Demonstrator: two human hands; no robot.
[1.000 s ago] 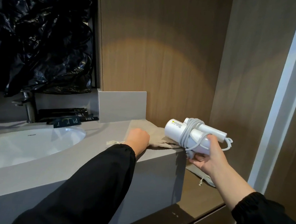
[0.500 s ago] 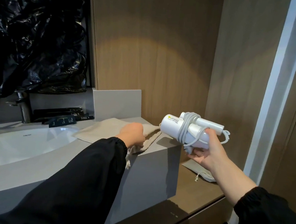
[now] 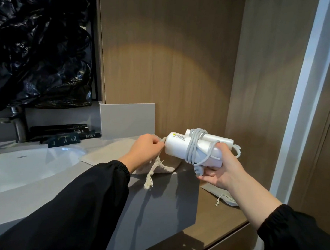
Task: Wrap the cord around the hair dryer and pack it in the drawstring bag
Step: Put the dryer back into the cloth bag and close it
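A white folded hair dryer (image 3: 178, 148) has its grey cord (image 3: 193, 146) wound several times around the body. My right hand (image 3: 222, 168) grips it from the right, holding it in the air above the counter's right end. A beige drawstring bag (image 3: 107, 154) lies flat on the grey counter, its mouth lifted at the counter's corner. My left hand (image 3: 144, 149) pinches the bag's mouth edge just left of the dryer's front end. The bag's frayed drawstring (image 3: 149, 179) hangs down over the counter's edge.
A white sink basin (image 3: 20, 165) with a metal tap (image 3: 17, 124) takes up the counter's left. Dark sachets (image 3: 65, 135) lie behind it. A second beige pouch (image 3: 221, 195) lies on the lower wooden shelf (image 3: 218, 216) at right. Wooden panels close the back and right.
My left hand dragged the bag leftward along the counter, then lifted its mouth edge up toward the dryer. My right hand kept the dryer almost still.
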